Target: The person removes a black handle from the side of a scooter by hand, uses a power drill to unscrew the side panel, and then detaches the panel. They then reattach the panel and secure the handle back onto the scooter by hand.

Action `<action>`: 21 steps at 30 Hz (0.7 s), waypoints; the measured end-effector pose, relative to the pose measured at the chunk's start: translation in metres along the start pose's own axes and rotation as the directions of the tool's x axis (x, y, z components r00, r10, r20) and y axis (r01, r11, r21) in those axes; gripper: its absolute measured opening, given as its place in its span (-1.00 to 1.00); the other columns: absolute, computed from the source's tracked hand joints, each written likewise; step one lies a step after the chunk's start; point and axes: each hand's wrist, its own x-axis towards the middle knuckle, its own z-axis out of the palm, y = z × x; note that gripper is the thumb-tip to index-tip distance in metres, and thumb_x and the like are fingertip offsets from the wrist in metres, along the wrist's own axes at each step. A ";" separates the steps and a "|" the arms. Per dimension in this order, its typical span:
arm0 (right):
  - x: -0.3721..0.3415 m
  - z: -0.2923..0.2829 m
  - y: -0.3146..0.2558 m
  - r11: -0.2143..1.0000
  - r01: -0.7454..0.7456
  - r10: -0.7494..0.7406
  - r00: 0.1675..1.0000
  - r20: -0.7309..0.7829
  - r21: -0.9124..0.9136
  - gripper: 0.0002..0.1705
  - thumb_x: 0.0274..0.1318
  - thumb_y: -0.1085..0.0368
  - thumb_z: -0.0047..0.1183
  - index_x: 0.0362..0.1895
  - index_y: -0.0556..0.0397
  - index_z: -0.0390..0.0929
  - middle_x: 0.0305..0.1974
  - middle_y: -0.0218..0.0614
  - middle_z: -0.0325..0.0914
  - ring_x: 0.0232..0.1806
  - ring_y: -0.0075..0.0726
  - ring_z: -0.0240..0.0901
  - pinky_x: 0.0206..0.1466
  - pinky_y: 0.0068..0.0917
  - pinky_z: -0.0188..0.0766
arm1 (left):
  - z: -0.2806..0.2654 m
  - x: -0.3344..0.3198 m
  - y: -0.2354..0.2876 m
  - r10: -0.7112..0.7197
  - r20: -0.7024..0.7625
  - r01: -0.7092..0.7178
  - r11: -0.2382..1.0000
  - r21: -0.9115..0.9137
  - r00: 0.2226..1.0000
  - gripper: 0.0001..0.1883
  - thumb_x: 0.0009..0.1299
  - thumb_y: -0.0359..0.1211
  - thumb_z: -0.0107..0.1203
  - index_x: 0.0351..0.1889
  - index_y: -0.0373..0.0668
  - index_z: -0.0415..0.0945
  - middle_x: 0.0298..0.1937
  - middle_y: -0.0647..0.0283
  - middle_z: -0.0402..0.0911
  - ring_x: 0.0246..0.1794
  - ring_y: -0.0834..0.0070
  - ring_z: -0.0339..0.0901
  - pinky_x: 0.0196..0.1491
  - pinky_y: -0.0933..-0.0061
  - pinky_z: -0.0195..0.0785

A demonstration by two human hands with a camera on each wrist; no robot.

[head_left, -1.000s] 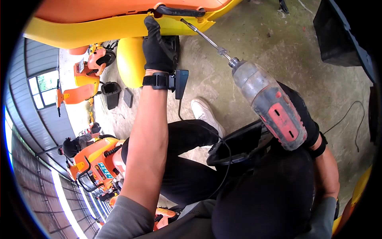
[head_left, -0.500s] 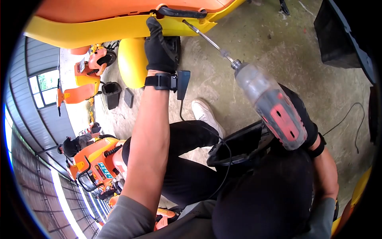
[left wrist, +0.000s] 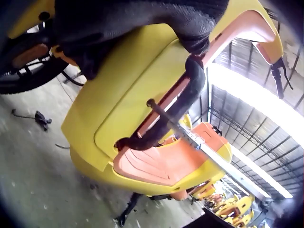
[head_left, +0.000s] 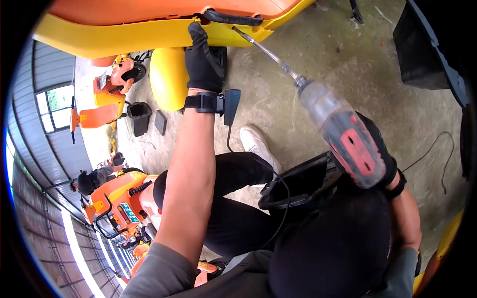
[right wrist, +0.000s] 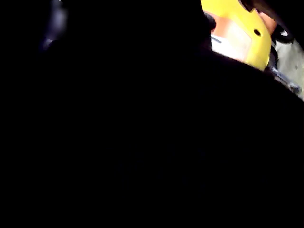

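Black-gloved, my left hand [head_left: 204,64] rests at the edge of a scooter's yellow side panel [head_left: 124,37]. Its thumb lies straight up beside one end of a curved black grab handle [head_left: 233,19]; the other fingers are largely hidden. In the left wrist view the glove stretches across the top of the panel [left wrist: 133,80]. My right hand [head_left: 375,139], also gloved, grips a worn red-and-grey power drill [head_left: 343,131]. From its blurred chuck a long bit [head_left: 263,48] runs to the panel, its tip right at the yellow surface below the handle. Darkness fills most of the right wrist view.
A black bin [head_left: 420,54] stands at the right, and an open black container [head_left: 298,184] sits by my legs. A loose cable [head_left: 439,141] lies on the concrete floor. Several orange-and-yellow scooters and another person [head_left: 89,183] are at the left.
Panel, left hand and drill have shifted slightly right and down in the head view. The bit tip stays at the panel and both hands keep their places.
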 end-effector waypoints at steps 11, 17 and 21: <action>-0.017 0.005 -0.003 0.584 -0.408 0.482 0.870 0.105 0.701 -0.14 0.10 0.27 0.17 0.43 0.13 0.01 0.34 -0.23 0.18 0.32 -0.25 0.18 0.39 -0.33 0.08 | -0.026 0.011 -0.015 0.154 0.016 -0.149 0.911 0.385 0.988 -0.29 0.21 0.32 0.09 0.11 0.00 0.43 -0.12 0.37 0.51 -0.03 0.48 0.46 -0.10 0.42 0.40; -0.019 0.011 -0.001 0.890 -0.271 0.260 0.962 0.081 0.366 -0.13 0.16 0.36 0.10 0.46 0.10 -0.10 0.40 -0.25 0.08 0.37 -0.34 0.11 0.41 -0.39 0.04 | 0.000 -0.001 -0.004 0.019 -0.026 -0.016 0.994 0.110 0.999 -0.29 0.22 0.30 0.09 0.16 0.05 0.39 0.02 0.32 0.50 0.09 0.41 0.41 0.06 0.28 0.35; -0.015 0.008 -0.008 0.653 -0.361 0.384 0.916 0.120 0.666 -0.10 0.11 0.42 0.13 0.46 0.11 -0.10 0.41 -0.25 0.08 0.37 -0.33 0.10 0.41 -0.38 0.05 | 0.002 -0.002 -0.005 0.026 -0.039 -0.021 0.995 0.101 0.999 -0.30 0.24 0.26 0.11 0.19 0.04 0.36 0.14 0.29 0.48 0.13 0.38 0.39 0.11 0.26 0.34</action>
